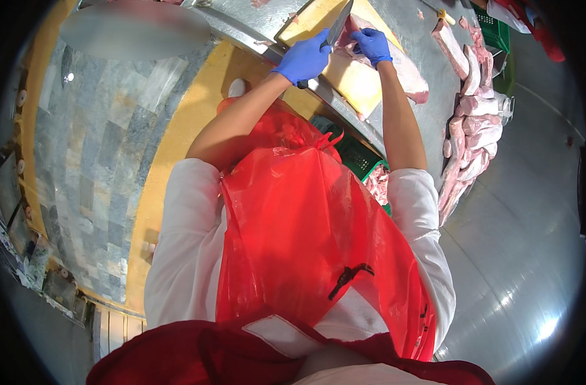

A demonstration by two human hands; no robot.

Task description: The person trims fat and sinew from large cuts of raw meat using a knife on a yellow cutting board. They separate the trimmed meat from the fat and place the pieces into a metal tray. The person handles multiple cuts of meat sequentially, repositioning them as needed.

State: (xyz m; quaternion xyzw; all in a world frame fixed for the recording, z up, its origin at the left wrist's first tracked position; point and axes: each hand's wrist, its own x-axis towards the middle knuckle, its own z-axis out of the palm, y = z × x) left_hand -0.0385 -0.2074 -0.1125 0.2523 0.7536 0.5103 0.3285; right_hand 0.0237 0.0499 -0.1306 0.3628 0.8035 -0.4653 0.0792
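In blue gloves, both my hands work over a pale yellow cutting board (351,85). My left hand (304,59) is closed round the dark handle of a knife (340,24), whose blade points up and away over the board. A large slab of pale pink meat (407,76) lies across the board and past its right edge. My right hand (372,47) has its fingers curled on the slab's far part, beside the blade. The fingertips of that hand are partly hidden against the meat.
A metal table (427,42) bears the board. To the right lies a long heap of meat strips (476,138). Below the table edge, near my right forearm, stands a green crate (356,156) with meat scraps. Another green crate (495,32) is at far right.
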